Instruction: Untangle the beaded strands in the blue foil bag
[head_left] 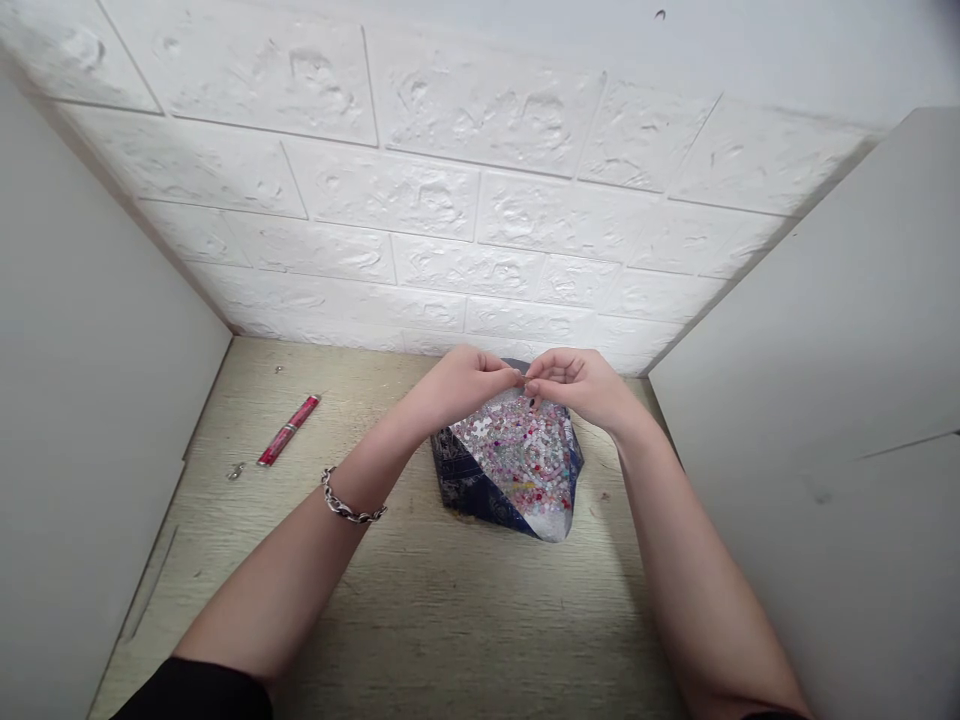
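Note:
A dark blue pouch (480,492) with a clear panel lies on the table, and many small shiny beads (517,450) in clear, pink, red and purple show at its middle. Over the pouch's far end, my left hand (471,382) has thumb and fingers pinched together. My right hand (574,385) pinches right beside it, the fingertips of both hands almost meeting. Something tiny is between them, too small to name. A dark speck shows just under the right fingertips. A silver chain bracelet (352,505) circles my left wrist.
A red, patterned pen-like stick (289,430) lies on the pale wooden table (420,610) to the left. Small metal bits (235,471) sit beside it. A white brick-patterned wall (435,190) rises behind, with grey panels (825,400) at both sides.

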